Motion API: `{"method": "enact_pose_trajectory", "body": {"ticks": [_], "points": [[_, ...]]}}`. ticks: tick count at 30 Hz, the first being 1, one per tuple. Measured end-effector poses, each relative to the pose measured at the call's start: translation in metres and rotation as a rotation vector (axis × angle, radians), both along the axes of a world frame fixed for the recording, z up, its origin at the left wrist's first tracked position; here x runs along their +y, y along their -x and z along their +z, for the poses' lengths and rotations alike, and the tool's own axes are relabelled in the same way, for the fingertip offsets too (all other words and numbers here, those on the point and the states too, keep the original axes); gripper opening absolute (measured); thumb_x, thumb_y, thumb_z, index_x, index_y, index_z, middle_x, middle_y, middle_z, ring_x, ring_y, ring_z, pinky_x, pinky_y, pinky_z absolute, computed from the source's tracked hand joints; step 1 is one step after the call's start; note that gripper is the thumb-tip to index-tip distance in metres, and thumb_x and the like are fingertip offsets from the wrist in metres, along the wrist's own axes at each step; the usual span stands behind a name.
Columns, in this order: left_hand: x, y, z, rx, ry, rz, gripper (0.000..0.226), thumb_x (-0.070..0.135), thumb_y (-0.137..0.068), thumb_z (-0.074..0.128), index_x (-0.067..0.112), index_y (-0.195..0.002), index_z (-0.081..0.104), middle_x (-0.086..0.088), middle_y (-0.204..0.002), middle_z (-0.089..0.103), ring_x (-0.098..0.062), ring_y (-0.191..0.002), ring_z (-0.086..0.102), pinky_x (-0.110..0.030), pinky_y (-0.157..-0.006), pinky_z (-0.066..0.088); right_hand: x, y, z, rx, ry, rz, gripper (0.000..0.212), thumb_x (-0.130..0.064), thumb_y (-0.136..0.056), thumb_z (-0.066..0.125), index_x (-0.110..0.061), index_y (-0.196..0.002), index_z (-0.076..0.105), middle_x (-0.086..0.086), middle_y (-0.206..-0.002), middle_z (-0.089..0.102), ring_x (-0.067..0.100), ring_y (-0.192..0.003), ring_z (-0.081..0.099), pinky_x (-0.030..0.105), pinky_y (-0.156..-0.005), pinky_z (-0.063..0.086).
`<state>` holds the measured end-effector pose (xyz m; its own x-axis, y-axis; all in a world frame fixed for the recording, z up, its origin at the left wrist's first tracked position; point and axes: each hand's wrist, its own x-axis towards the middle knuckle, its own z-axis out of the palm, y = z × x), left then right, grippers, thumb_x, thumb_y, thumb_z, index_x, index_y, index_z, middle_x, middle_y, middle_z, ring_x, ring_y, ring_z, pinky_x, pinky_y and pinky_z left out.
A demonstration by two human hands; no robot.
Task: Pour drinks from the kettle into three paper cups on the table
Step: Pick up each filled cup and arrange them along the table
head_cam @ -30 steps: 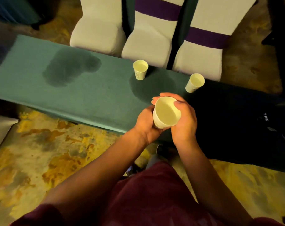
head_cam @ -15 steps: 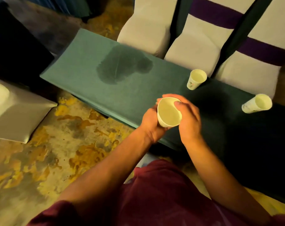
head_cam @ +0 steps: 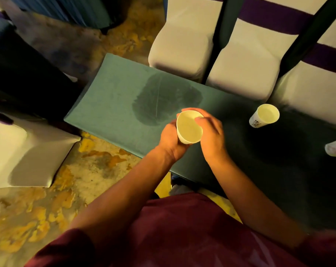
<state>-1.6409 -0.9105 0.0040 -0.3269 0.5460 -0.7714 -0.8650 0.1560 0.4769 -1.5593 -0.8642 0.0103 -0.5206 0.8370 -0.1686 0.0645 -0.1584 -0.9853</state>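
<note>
I hold a white paper cup (head_cam: 188,129) above the green-clothed table (head_cam: 109,110), its mouth turned up toward me. My left hand (head_cam: 170,140) grips it from the left and below. My right hand (head_cam: 211,134) holds its right side, with a fingertip over the rim. A second paper cup (head_cam: 264,115) stands on the table to the right, near the far edge. Only a sliver of a third cup (head_cam: 335,147) shows at the right border. No kettle is in view.
A dark wet patch (head_cam: 163,99) stains the cloth just beyond the held cup. Three white-covered chairs with purple bands (head_cam: 240,60) line the far side. Another covered chair (head_cam: 18,151) stands at the left, on yellow patterned carpet.
My view has swung left, so the two standing cups have slid toward the right edge. Both hands stay on the cup and have carried it a little left over the table.
</note>
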Motion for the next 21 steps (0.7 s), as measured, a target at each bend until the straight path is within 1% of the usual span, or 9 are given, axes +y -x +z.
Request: {"method": "enact_pose_trajectory", "body": {"ticks": [1,3,5,8,10,12,15,18,21], "points": [[0.002,0.009,0.000,0.014,0.006,-0.008,0.033,0.022,-0.103,0.034,0.013,-0.087,0.061,-0.005,-0.067,0.069,-0.019,-0.070,0.062,-0.026,-0.057,0.052,0.001,0.006,0.000,-0.015,0.020,-0.030,0.024,-0.021,-0.086,0.051,-0.031,-0.090,0.073,-0.016,-0.088,0.076,-0.004,-0.092,0.068,0.016,-0.083,0.049],[0.007,0.025,0.000,0.020,0.007,-0.011,0.031,0.018,-0.103,0.034,0.011,-0.091,0.062,-0.010,-0.079,0.066,-0.023,-0.077,0.061,-0.034,-0.065,0.051,0.003,0.017,-0.003,-0.033,0.052,-0.091,0.024,-0.016,-0.092,0.057,-0.038,-0.083,0.063,-0.022,-0.078,0.067,-0.020,-0.076,0.062,0.009,-0.076,0.045],[0.012,0.039,-0.001,0.011,0.011,-0.043,0.030,0.017,-0.103,0.035,0.009,-0.092,0.062,-0.013,-0.084,0.064,-0.026,-0.079,0.060,-0.038,-0.069,0.050,0.006,0.027,-0.007,-0.040,0.086,-0.115,0.029,-0.013,-0.099,0.058,-0.037,-0.083,0.061,-0.021,-0.083,0.060,-0.024,-0.072,0.059,0.006,-0.074,0.044],[0.017,0.059,-0.010,-0.012,-0.013,-0.092,0.028,0.011,-0.104,0.036,0.010,-0.092,0.061,-0.007,-0.073,0.070,-0.021,-0.070,0.066,-0.032,-0.062,0.054,0.008,0.046,-0.008,-0.047,0.073,-0.115,0.021,-0.019,-0.100,0.051,-0.024,-0.101,0.072,-0.008,-0.100,0.072,-0.009,-0.092,0.066,0.015,-0.088,0.049],[0.022,0.073,-0.019,-0.005,0.011,-0.107,0.028,0.013,-0.104,0.034,0.012,-0.093,0.059,-0.003,-0.079,0.069,-0.014,-0.068,0.069,-0.027,-0.059,0.056,0.008,0.060,-0.015,-0.058,0.033,-0.139,0.031,-0.028,-0.094,0.050,-0.013,-0.112,0.072,0.002,-0.110,0.073,0.003,-0.101,0.066,0.023,-0.094,0.051],[0.029,0.088,-0.029,-0.014,0.001,-0.141,0.026,0.016,-0.103,0.035,0.013,-0.094,0.059,-0.002,-0.088,0.065,-0.011,-0.068,0.070,-0.026,-0.061,0.057,0.012,0.074,-0.024,-0.063,0.012,-0.178,0.038,-0.031,-0.091,0.050,-0.007,-0.111,0.071,0.006,-0.109,0.073,0.009,-0.101,0.067,0.028,-0.094,0.052],[0.037,0.108,-0.037,0.004,0.007,-0.211,0.019,0.012,-0.099,0.045,0.013,-0.092,0.063,-0.006,-0.076,0.069,-0.018,-0.068,0.068,-0.027,-0.058,0.056,0.015,0.092,-0.027,-0.071,0.005,-0.217,0.030,-0.019,-0.094,0.046,-0.007,-0.107,0.071,0.006,-0.103,0.073,0.010,-0.097,0.067,0.025,-0.087,0.052],[0.043,0.127,-0.046,-0.044,-0.001,-0.261,0.013,0.018,-0.097,0.051,0.013,-0.096,0.063,-0.009,-0.084,0.066,-0.023,-0.079,0.064,-0.032,-0.062,0.054,0.013,0.111,-0.034,-0.072,0.020,-0.270,0.033,-0.014,-0.098,0.043,-0.001,-0.109,0.071,0.011,-0.108,0.074,0.019,-0.102,0.069,0.027,-0.087,0.053],[0.047,0.146,-0.058,-0.061,-0.017,-0.304,0.011,0.020,-0.094,0.056,0.013,-0.096,0.065,-0.009,-0.086,0.068,-0.024,-0.082,0.066,-0.033,-0.067,0.054,0.014,0.130,-0.040,-0.089,0.029,-0.282,0.032,-0.014,-0.102,0.043,-0.003,-0.114,0.071,0.011,-0.113,0.074,0.024,-0.107,0.069,0.034,-0.089,0.054]]}}
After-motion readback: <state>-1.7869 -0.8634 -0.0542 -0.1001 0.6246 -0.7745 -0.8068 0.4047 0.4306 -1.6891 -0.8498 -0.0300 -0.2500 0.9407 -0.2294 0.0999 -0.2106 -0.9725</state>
